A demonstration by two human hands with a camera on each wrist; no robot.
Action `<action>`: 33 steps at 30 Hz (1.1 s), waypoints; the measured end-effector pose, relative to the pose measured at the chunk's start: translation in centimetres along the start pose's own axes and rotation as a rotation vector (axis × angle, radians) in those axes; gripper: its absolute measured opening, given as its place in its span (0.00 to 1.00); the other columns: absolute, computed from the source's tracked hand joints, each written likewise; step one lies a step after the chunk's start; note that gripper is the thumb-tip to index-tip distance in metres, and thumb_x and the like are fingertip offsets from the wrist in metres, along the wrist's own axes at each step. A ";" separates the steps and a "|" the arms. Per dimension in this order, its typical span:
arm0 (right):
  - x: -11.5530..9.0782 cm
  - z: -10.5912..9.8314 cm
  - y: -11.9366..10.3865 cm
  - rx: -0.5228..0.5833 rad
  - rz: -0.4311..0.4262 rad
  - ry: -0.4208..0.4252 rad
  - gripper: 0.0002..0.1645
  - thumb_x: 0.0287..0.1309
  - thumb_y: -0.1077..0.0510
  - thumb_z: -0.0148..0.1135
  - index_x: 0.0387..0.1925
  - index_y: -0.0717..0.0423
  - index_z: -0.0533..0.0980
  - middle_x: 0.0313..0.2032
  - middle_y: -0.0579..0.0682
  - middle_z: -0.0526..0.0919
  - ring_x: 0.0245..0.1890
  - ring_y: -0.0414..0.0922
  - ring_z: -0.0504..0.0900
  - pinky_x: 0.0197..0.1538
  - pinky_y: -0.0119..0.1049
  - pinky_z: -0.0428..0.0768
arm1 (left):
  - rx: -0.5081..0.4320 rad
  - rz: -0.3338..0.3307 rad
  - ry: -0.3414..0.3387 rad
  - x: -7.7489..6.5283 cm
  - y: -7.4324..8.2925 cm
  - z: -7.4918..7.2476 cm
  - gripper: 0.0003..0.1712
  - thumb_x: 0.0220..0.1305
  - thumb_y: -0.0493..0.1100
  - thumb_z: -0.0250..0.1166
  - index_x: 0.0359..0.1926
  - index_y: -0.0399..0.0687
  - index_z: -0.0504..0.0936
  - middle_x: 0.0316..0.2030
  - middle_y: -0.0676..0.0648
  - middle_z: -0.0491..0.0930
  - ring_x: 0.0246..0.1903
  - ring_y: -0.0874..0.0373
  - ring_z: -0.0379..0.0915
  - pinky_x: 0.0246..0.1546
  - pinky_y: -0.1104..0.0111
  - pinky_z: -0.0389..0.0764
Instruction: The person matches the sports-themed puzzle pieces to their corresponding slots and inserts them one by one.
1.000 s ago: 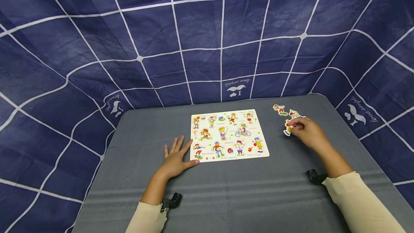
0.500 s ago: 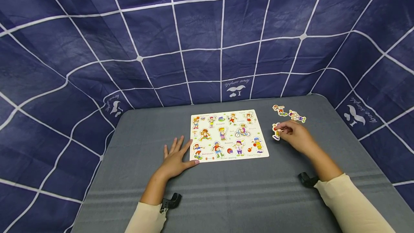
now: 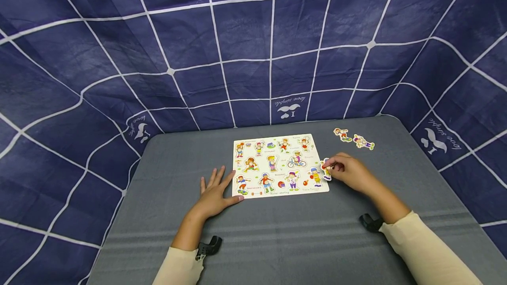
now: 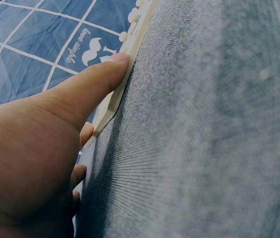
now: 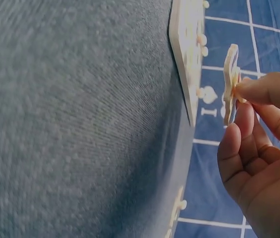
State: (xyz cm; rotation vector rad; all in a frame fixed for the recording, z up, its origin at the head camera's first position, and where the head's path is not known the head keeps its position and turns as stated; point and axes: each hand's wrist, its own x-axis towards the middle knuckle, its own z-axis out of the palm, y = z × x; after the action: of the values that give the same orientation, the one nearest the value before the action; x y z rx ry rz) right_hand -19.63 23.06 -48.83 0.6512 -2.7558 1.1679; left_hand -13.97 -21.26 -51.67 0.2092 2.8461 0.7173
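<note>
A white puzzle board (image 3: 310, 165) printed with cartoon sports figures lies on the grey table. My left hand (image 3: 212, 197) rests beside its left edge, fingers spread, with the thumb (image 4: 115, 67) against the board's near corner. My right hand (image 3: 350, 171) pinches a flat puzzle piece (image 3: 326, 175) shaped like a child with a red ball. The right wrist view shows that piece (image 5: 228, 89) held edge-on by its knob between thumb and finger, raised off the table. It overlaps the board's right edge in the head view.
Two loose puzzle pieces, one figure in red and green (image 3: 342, 135) and one in purple and white (image 3: 363, 142), lie at the back right of the grey table (image 3: 277, 241). Behind and at both sides hangs a navy cloth (image 3: 245, 30) with white grid lines.
My right hand has carried the pinched puzzle piece leftward from beside the loose pieces to the board's right edge. The left hand has stayed in place.
</note>
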 end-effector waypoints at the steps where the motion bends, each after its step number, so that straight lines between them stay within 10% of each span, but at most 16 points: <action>1: 0.0 0.1 -0.1 -0.001 -0.006 -0.012 0.11 0.54 0.71 0.67 0.36 0.55 0.85 0.35 0.50 0.81 0.30 0.32 0.72 0.33 0.24 0.71 | 0.000 0.000 -0.001 0.0 0.0 0.0 0.56 0.56 0.74 0.67 0.80 0.66 0.54 0.82 0.45 0.40 0.81 0.41 0.27 0.73 0.34 0.24; 33: 1.1 2.3 -0.6 -0.036 -0.069 -0.195 0.11 0.55 0.70 0.67 0.36 0.53 0.86 0.31 0.46 0.78 0.30 0.35 0.71 0.34 0.27 0.70 | -0.003 0.001 -0.001 0.0 0.0 0.0 0.56 0.57 0.74 0.67 0.80 0.66 0.54 0.82 0.44 0.40 0.81 0.41 0.26 0.73 0.34 0.23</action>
State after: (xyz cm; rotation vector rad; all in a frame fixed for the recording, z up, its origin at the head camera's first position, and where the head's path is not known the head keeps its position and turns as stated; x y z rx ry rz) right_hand -20.16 20.75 -49.80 0.8931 -2.8775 1.0922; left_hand -13.95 -21.29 -51.68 0.2112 2.8442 0.7214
